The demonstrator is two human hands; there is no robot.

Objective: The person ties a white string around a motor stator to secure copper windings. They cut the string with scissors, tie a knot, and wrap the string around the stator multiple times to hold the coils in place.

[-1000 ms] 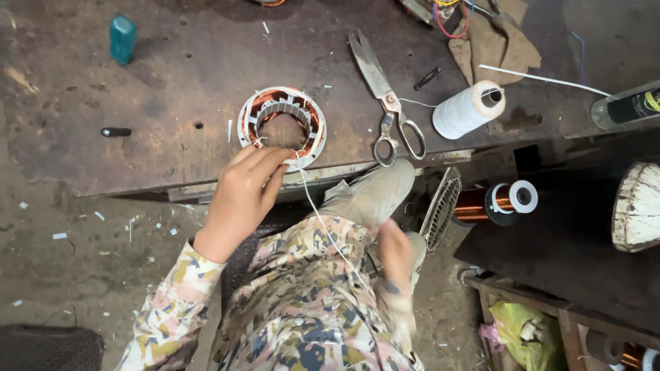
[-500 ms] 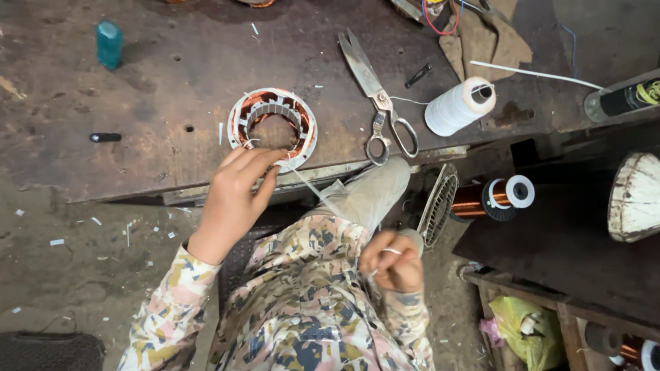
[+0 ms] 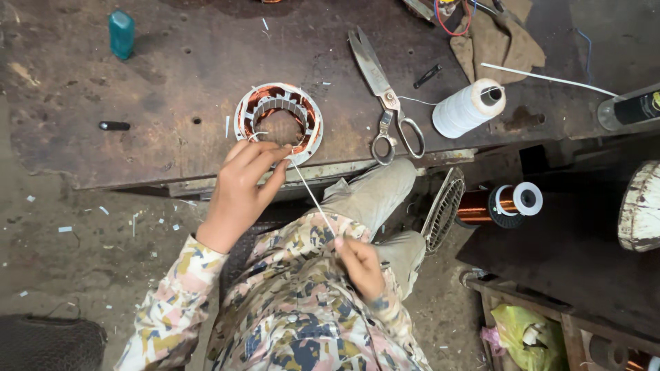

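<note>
A round motor stator point(image 3: 278, 121) with copper windings and white insulation lies on the dark metal workbench point(image 3: 172, 82). My left hand point(image 3: 242, 189) rests at the stator's near edge, fingertips pinching its rim where a white string point(image 3: 313, 198) leaves it. The string runs taut down to my right hand point(image 3: 359, 266), which grips its other end close to my chest.
Large scissors point(image 3: 385, 103) and a spool of white thread point(image 3: 469, 108) lie right of the stator. A teal bottle point(image 3: 122, 33) stands far left. A copper wire spool point(image 3: 502, 203) and a fan grille point(image 3: 442, 210) sit low at the right.
My right hand has pulled the string down and left toward my chest, drawing it taut. The left hand has stayed at the stator's edge.
</note>
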